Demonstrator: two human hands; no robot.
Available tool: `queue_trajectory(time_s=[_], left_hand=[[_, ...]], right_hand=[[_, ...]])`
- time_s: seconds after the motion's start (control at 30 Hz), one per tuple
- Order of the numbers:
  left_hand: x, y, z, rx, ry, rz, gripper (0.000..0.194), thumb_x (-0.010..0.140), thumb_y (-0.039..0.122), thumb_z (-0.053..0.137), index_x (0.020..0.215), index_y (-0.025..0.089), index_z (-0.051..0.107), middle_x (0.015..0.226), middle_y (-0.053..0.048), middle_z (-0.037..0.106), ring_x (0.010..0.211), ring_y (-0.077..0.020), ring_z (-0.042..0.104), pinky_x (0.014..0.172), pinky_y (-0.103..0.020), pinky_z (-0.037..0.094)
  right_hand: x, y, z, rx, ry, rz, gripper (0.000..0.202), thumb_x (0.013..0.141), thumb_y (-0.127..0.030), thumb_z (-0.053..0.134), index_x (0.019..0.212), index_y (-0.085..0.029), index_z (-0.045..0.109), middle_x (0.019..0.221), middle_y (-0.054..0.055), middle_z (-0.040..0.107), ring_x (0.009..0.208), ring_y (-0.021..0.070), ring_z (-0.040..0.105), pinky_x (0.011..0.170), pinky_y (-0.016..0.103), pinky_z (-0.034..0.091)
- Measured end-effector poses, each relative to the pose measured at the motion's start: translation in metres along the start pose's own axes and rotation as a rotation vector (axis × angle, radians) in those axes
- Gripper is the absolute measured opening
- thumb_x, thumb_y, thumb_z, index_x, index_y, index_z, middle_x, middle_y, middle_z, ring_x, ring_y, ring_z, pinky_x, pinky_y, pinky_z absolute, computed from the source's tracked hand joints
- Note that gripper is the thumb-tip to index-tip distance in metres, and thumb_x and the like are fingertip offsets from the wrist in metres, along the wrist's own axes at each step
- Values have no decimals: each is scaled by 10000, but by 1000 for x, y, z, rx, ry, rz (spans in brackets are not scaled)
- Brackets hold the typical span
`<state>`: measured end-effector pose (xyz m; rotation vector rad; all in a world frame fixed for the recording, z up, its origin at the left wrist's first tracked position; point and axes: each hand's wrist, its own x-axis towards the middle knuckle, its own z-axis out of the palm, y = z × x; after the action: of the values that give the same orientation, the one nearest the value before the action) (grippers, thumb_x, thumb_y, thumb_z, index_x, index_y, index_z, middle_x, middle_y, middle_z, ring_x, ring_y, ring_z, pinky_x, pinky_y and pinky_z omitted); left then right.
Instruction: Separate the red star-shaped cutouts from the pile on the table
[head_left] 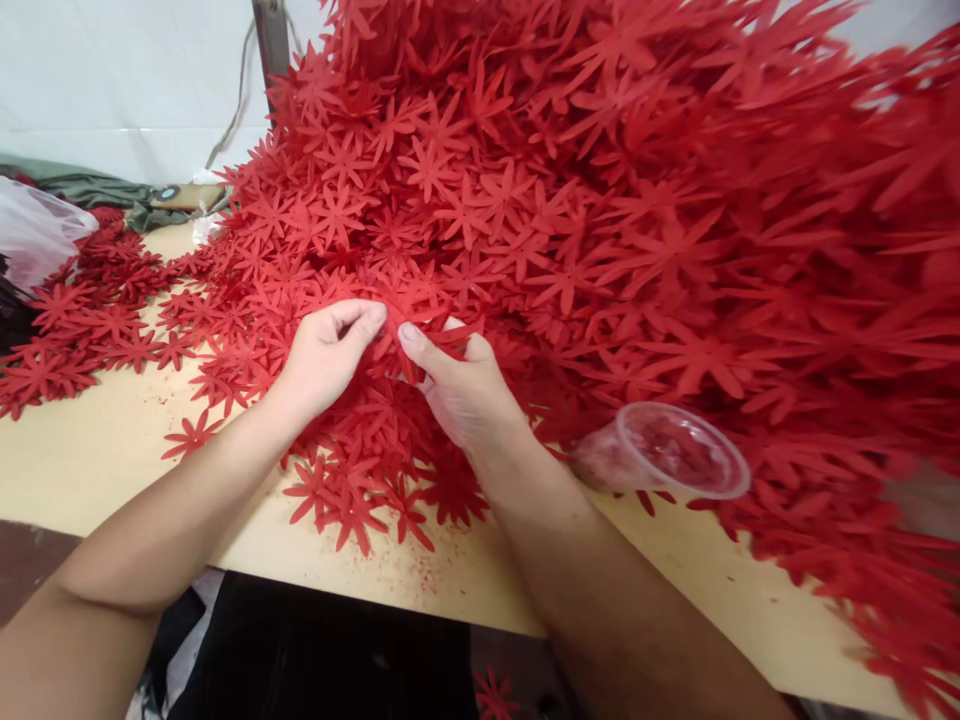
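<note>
Both hands meet just in front of a large heap of red star-shaped petal pieces [435,165]. My right hand [466,385] is closed, its thumb pressing a red petal piece [450,338] against the fingers. My left hand [328,350] pinches thumb to fingertip at the left edge of red petals; whether it grips the same piece is hard to tell. Below the hands, more red petal pieces [360,490] lie loose on the table. To the right of my right forearm, a clear plastic cup [682,455] lies tipped on its side, with something reddish inside.
The pale yellow table [247,540] has its front edge close to my body. A white plastic bag [41,235] and dark red pieces [97,320] sit at the left. A dark post [271,55] stands behind the heap. One red piece [495,693] shows below the table edge.
</note>
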<state>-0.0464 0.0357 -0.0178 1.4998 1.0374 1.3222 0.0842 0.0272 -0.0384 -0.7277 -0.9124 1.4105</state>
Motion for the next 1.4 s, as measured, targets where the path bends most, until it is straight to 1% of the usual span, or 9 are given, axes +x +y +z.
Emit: queue_trajectory(time_s=[0.07, 0.17, 0.3, 0.43, 0.63, 0.8, 1.0, 1.23, 1.4], left_hand=[[1, 1, -1, -35, 28, 6, 346, 726, 493, 668, 726, 147, 639, 702, 5, 634, 694, -94, 570, 737, -225, 462], [1, 5, 1, -59, -10, -19, 390, 687, 515, 693, 803, 147, 640, 746, 3, 650, 705, -86, 577, 735, -217, 465], [-1, 6, 5, -106, -31, -63, 328, 610, 352, 792, 801, 143, 626, 732, 21, 653, 650, -70, 574, 669, -193, 460], [3, 4, 2, -129, 105, -79, 187, 704, 221, 722, 648, 141, 563, 570, 50, 590, 528, -47, 518, 589, -172, 426], [7, 10, -3, -83, 179, -123, 263, 814, 224, 617, 597, 152, 488, 486, 48, 553, 467, -41, 490, 532, -161, 387], [3, 9, 0, -56, 184, -89, 310, 663, 220, 762, 603, 157, 465, 517, 84, 480, 469, -20, 408, 498, -161, 331], [3, 6, -1, -115, 83, -71, 321, 548, 174, 813, 695, 150, 529, 637, 60, 593, 583, -48, 544, 609, -177, 439], [1, 6, 3, -67, 98, -69, 357, 524, 201, 837, 628, 152, 498, 552, 86, 540, 493, -24, 478, 516, -158, 396], [-2, 5, 5, -144, -22, -156, 327, 673, 359, 759, 655, 153, 505, 523, 62, 556, 477, -39, 508, 502, -162, 405]], right_hand=[[0, -2, 0, 0, 22, 32, 325, 533, -379, 830, 704, -208, 613, 662, -74, 629, 590, 59, 561, 605, 222, 521], [0, -4, -1, 1, 51, 54, 368, 501, -372, 841, 712, -198, 595, 656, -69, 627, 570, 61, 558, 535, 208, 490], [0, -4, 1, 22, 53, 37, 366, 497, -363, 844, 719, -204, 601, 688, -65, 640, 597, 60, 561, 550, 199, 488], [-1, -5, 3, 33, 29, 71, 360, 498, -381, 841, 724, -206, 623, 683, -56, 648, 615, 69, 573, 566, 208, 501], [-1, -8, 1, 37, 31, 76, 339, 451, -319, 865, 652, -201, 619, 586, -84, 595, 520, 27, 508, 490, 158, 442], [0, -8, 1, 50, 59, 59, 315, 488, -348, 849, 680, -213, 638, 605, -79, 600, 536, 27, 518, 485, 151, 440], [-2, -10, 4, 48, 49, 40, 328, 457, -307, 863, 694, -218, 654, 722, -66, 661, 643, 56, 579, 647, 209, 520], [-3, -10, 4, -1, 11, -43, 312, 508, -298, 844, 757, -231, 668, 768, -55, 668, 730, 76, 602, 767, 232, 525], [-2, -12, 1, -27, -46, -12, 279, 542, -312, 827, 721, -222, 633, 707, -52, 651, 647, 79, 593, 704, 251, 530]])
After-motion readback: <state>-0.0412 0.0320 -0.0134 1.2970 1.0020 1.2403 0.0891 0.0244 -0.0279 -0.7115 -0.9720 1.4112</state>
